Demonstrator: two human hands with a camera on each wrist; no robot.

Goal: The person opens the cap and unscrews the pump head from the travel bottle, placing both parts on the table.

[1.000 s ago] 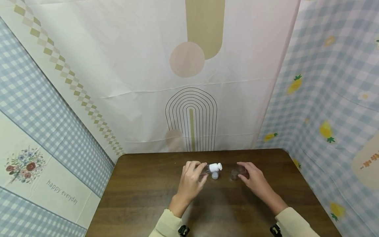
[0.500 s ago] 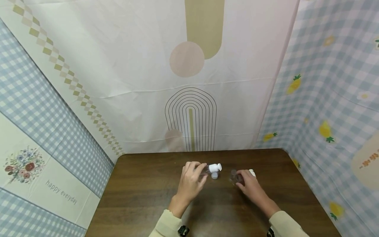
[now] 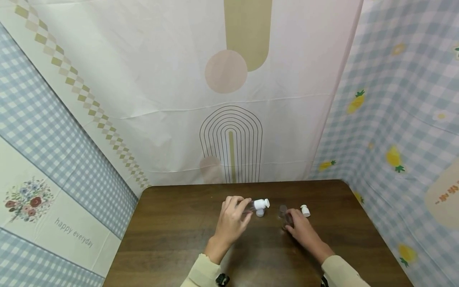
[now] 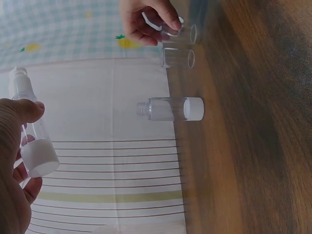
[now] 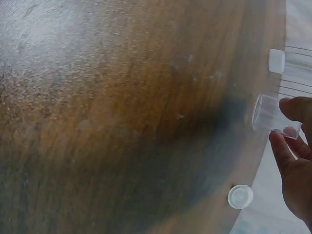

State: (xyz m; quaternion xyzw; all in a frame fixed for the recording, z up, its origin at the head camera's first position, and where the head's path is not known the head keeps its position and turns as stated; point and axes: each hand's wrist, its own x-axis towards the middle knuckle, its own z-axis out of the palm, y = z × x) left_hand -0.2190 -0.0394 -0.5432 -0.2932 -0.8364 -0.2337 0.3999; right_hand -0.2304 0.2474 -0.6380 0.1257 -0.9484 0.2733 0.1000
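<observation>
My left hand grips a slim clear pump bottle with a white pump top and white base, tilted above the table. Beyond it a second clear bottle, with a white base and a bare threaded neck, stands upright on the table. My right hand pinches a clear cylindrical cap between thumb and fingers, low at the tabletop, its wide rim downward. Just behind that cap stands another clear cap. A white pump head stands on the table beyond my right hand.
The brown wooden table ends at a white printed cloth hanging behind it. Blue checked cloth hangs along the right side, with a similar one at the left.
My right hand has moved toward me and slightly left with the clear cap, bringing the white pump head into view. My left hand keeps the pump bottle almost still.
</observation>
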